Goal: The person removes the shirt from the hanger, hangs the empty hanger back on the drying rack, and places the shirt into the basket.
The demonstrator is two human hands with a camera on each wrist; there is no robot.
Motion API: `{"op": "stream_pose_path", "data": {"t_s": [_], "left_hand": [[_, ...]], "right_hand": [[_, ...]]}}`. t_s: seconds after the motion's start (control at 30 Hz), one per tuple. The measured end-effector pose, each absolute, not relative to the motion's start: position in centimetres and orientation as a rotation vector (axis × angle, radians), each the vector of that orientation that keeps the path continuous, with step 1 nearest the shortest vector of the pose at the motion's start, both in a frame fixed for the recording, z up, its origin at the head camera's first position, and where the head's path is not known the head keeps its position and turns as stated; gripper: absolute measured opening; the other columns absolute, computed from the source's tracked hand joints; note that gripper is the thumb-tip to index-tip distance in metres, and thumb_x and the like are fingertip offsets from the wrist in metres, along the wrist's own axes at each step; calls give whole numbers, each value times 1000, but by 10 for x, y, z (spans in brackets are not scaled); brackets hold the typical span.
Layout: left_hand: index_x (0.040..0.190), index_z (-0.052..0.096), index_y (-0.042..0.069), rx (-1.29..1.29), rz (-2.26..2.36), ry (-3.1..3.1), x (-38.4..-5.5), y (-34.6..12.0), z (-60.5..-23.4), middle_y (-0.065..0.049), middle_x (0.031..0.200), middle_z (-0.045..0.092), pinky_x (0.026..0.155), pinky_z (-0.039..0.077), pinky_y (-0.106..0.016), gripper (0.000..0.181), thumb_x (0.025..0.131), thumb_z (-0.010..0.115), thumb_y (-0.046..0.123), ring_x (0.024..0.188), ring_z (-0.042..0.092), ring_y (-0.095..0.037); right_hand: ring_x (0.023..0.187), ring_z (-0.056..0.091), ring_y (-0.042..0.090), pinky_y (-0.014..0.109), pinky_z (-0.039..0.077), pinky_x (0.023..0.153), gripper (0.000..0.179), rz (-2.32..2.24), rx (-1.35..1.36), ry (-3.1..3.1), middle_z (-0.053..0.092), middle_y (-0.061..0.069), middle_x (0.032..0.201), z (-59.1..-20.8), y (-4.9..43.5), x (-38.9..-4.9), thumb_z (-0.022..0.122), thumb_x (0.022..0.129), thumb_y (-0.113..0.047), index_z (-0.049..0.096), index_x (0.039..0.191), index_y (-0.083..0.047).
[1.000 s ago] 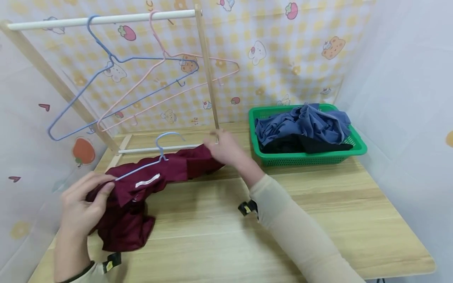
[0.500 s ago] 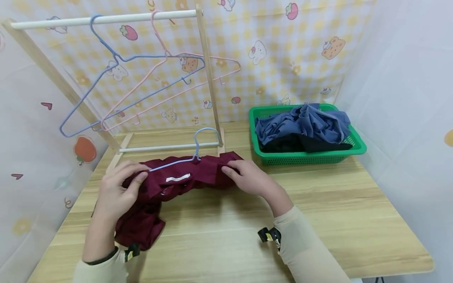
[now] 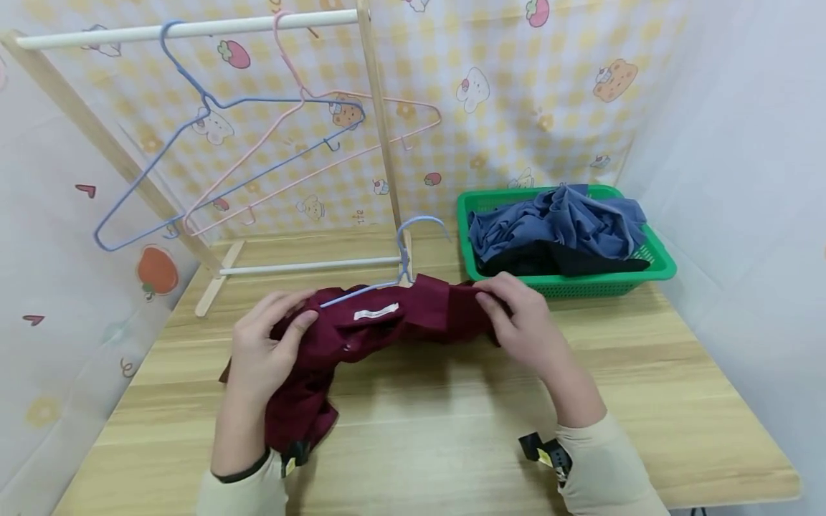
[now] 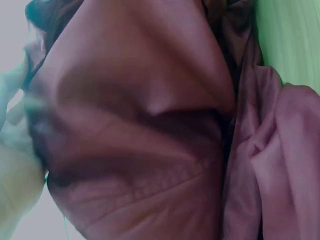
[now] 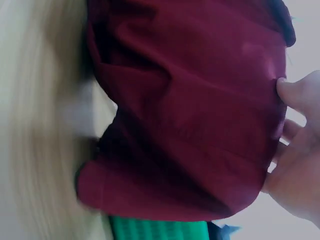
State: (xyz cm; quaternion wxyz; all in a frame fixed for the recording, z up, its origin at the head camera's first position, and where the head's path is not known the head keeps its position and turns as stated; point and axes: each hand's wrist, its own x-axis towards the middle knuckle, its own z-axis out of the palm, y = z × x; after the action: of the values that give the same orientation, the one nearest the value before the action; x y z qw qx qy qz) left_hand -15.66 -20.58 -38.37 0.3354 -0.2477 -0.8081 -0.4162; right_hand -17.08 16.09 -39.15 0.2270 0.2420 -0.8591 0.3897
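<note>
A maroon collared shirt (image 3: 348, 340) is held up over the table, its white label (image 3: 376, 312) showing at the neck. Inside it sits a light blue hanger (image 3: 361, 291), hook upright above the collar. My left hand (image 3: 264, 351) pinches the left shoulder by the hanger's arm, between thumb and fingers. Out to the right, my right hand (image 3: 529, 326) pinches the other shoulder. The hanger's right arm is hidden under the cloth. Shirt fabric (image 4: 140, 100) fills most of the left wrist view; in the right wrist view, thumb and fingers hold the edge of the cloth (image 5: 200, 110).
Behind stands a rack with a white top bar (image 3: 219, 29), carrying a blue hanger (image 3: 148, 166) and a pink hanger (image 3: 284, 59). A green basket (image 3: 581, 288) at the back right holds blue cloth (image 3: 561, 222) and black cloth (image 3: 535, 259). The wooden table (image 3: 413, 444) extends below.
Both hands have moved right and toward me with the shirt and hanger. The right hand has drawn back from the rack's foot and spread its shoulder to the right, near the basket.
</note>
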Motion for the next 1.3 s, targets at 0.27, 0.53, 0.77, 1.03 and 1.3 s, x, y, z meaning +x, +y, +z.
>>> {"op": "stream_pose_path", "data": {"t_s": [0.27,0.53,0.77,1.03,1.3], "left_hand": [[109,79,4,-722,-955,-2244,-156,-173,-389,-6,103,77,89,53,-18,24,86,84,-2,94,73,-19],[101,80,4,-607,-1007,-2044,-162,-142,-394,-8,87,77,76,53,-33,15,87,82,-1,83,71,-25],[99,80,4,-631,-1249,-1981,-161,-127,-394,-9,86,74,78,49,-15,13,88,81,-3,82,66,-12],[102,80,2,-568,-1411,-1989,-157,-126,-396,-8,88,75,75,49,-15,12,90,80,-2,84,65,-2],[104,74,-9,-423,-1816,-1923,-153,-114,-400,16,94,75,68,51,-15,11,94,75,-5,78,64,1]], "right_hand": [[90,61,12,14,46,84,26,836,734,-2231,71,4,102,-389,212,-161,72,94,9,75,113,-7],[88,59,7,11,46,78,36,792,806,-2261,73,3,101,-380,258,-149,75,84,17,77,111,-7],[83,54,-1,10,44,77,32,975,701,-2263,70,2,92,-391,274,-147,72,84,20,77,101,-7],[84,52,-2,12,43,76,24,892,733,-2205,68,2,88,-380,267,-145,69,86,17,75,96,-4],[83,50,1,15,42,75,23,831,692,-2223,67,0,88,-366,252,-137,67,87,15,75,97,-5]]}}
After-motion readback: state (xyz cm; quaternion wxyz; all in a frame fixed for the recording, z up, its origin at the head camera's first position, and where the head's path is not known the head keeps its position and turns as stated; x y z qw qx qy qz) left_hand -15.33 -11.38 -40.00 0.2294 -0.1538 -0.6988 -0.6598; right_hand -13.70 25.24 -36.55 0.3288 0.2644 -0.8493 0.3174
